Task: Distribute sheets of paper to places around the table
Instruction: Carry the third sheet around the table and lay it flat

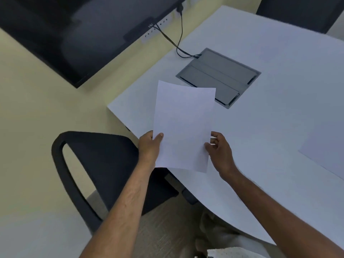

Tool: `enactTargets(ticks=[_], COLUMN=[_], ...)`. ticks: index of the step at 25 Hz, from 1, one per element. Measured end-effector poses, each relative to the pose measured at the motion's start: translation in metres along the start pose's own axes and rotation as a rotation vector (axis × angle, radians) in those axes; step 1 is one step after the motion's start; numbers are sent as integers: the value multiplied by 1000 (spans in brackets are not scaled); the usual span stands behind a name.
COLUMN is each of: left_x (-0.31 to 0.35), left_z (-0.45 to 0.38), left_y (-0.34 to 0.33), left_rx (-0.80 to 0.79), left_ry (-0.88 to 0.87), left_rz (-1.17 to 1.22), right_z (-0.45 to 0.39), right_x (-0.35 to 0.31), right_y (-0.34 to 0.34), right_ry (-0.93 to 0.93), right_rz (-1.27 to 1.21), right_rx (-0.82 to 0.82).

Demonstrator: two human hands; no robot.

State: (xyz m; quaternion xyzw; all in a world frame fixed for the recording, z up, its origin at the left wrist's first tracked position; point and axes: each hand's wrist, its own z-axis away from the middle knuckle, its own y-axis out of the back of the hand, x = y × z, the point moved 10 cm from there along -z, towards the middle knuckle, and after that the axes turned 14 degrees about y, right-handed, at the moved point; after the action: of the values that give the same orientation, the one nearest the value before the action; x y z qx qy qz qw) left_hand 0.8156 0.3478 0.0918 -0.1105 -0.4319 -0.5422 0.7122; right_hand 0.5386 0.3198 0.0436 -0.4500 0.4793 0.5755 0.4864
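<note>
Most of my left fingers are hidden behind the sheet of paper [183, 125]; only my thumb shows on its front face, near the lower left edge. A second sheet [323, 155] lies flat on the white counter [270, 62] to my right, cut off by the frame edge and so pale that its outline is hard to trace. The chair [104, 164] at my left is partly covered by my forearm, and the dark screen [74, 34] on the wall runs out of frame at the top.

My left hand [149, 148] pinches the sheet, thumb on top and fingers beneath. My right hand [221, 151] sits at the sheet's lower right edge, thumb tip touching the edge, the other fingers loosely curled and slightly apart; I cannot tell whether they grip it. The sheet stands tilted above the counter's near corner, its far edge overlapping the grey cable hatch [219, 75].
</note>
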Motion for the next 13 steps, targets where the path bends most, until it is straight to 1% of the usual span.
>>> enactTargets(ticks=[2,5,8,13], left_x=[5,4,-4,-8], left_z=[-39,-90,-135,-202], left_y=[-6,-20,-30,-51], left_rx=[2,-43,-81,-170], left_ry=[24,63,108,143], left_rz=[-112,-240,-343,-450], right_z=[-21,-41,-51,-60], right_x=[16,45,71,111], right_y=[-16,-36,-53,-80], right_ry=[-34,-119,-154,-219], right_rz=[11,58,130,299], right_rx=[0,-10,-23,-155])
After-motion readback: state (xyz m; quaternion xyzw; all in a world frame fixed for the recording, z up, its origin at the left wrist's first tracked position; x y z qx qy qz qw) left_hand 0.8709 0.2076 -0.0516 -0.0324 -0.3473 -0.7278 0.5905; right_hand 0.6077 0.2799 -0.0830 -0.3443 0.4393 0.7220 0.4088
